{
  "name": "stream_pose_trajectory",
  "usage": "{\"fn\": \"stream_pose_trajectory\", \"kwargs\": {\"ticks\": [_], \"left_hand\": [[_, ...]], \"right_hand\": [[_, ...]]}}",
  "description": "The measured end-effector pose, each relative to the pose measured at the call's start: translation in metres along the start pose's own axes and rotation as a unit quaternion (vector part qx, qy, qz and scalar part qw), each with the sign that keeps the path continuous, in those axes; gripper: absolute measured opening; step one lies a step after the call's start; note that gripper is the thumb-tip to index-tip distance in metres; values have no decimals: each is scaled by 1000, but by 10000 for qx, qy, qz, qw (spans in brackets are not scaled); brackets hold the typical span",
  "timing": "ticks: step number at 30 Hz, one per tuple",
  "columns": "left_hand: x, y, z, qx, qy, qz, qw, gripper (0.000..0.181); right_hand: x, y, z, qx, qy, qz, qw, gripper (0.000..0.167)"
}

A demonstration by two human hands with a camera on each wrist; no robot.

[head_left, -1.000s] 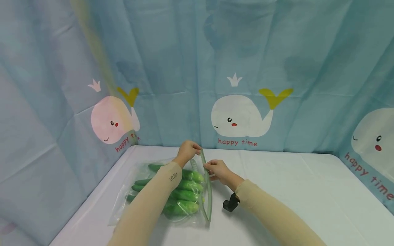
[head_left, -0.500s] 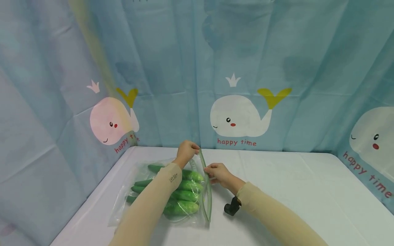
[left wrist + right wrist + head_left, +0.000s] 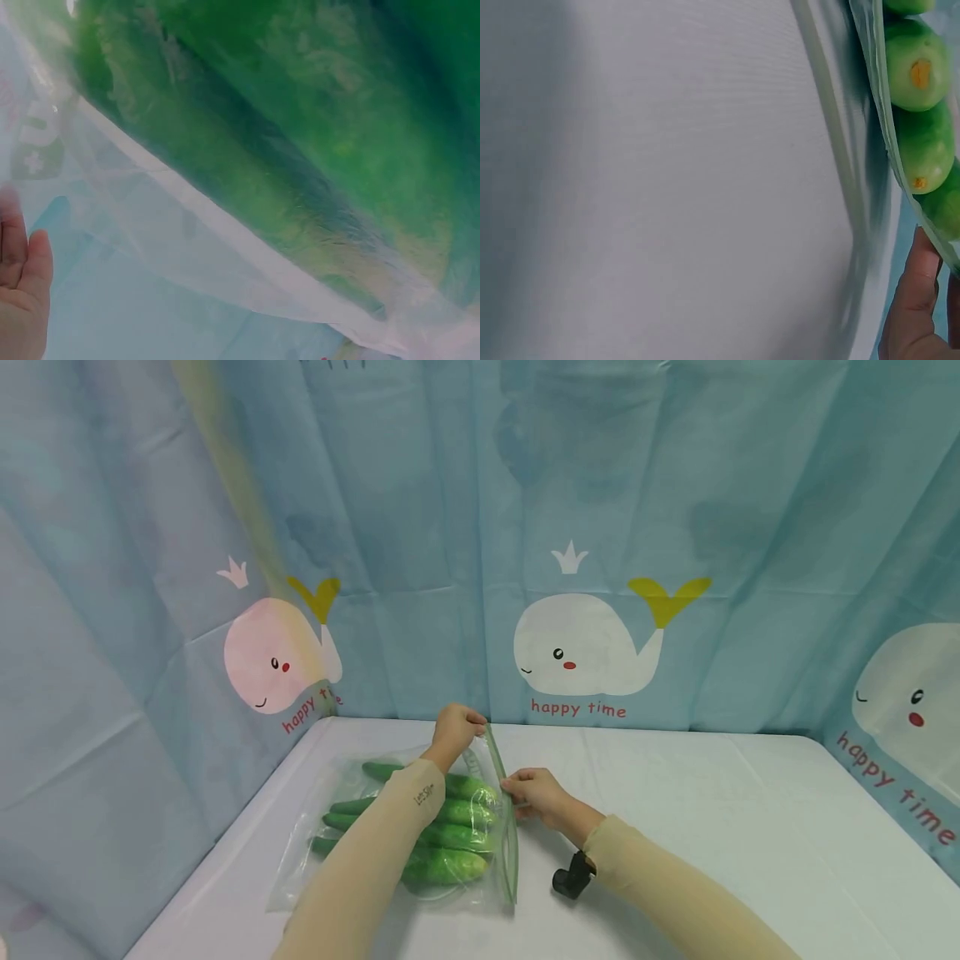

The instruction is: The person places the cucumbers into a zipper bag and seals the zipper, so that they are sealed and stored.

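Observation:
A clear zip bag [image 3: 296, 864] lies flat on the table with several cucumbers [image 3: 448, 867] inside, and its green-edged mouth [image 3: 513, 860] faces right. My left hand [image 3: 454, 731] pinches the far corner of that mouth. Farther down the same edge, my right hand [image 3: 542, 797] pinches the green strip between thumb and fingers. Toward the near end, the two sides of the mouth stand slightly apart. The right wrist view shows cucumber ends [image 3: 919, 73] through the mouth. In the left wrist view, cucumbers [image 3: 225, 150] press against the plastic, and my left forearm covers part of the bag.
A white cloth covers the table [image 3: 712, 810]. Behind it hangs a blue curtain [image 3: 420, 635] with printed whales. A black wrist camera [image 3: 573, 877] is fixed below my right hand, just above the cloth.
My right hand has slid a short way along the green strip, toward me and slightly right. My left hand holds the far corner in nearly the same place.

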State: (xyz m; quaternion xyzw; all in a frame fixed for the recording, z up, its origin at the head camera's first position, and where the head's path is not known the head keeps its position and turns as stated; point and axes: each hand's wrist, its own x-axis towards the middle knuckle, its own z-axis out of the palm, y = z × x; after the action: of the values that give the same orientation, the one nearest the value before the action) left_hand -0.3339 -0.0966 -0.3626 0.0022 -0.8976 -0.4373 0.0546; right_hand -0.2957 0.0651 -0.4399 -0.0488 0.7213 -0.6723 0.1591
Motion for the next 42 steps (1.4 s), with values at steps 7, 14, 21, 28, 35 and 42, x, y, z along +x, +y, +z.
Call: {"fn": "stream_pose_trajectory", "kwargs": {"ticks": [7,14,21,28,35,42], "left_hand": [[1,0,3,-166,5,-26,9999,16],[3,1,8,-167,-78,2,9998,16],[3,4,13,-180,-19,46,9998,16],[4,11,25,-248,-63,185,9995,18],[9,17,30,-36,-114,116,9999,18],[9,19,30,-147,-215,106,9996,18]], "right_hand": [[-3,4,-1,-59,62,-9,10000,17],[-9,8,-3,-117,64,-14,9999,16],[-17,10,-10,-129,36,-17,9999,16],[-24,9,-24,-161,262,88,9995,15],[-28,10,-31,-254,106,242,9993,16],[-33,15,-36,-336,54,366,9988,17]]}}
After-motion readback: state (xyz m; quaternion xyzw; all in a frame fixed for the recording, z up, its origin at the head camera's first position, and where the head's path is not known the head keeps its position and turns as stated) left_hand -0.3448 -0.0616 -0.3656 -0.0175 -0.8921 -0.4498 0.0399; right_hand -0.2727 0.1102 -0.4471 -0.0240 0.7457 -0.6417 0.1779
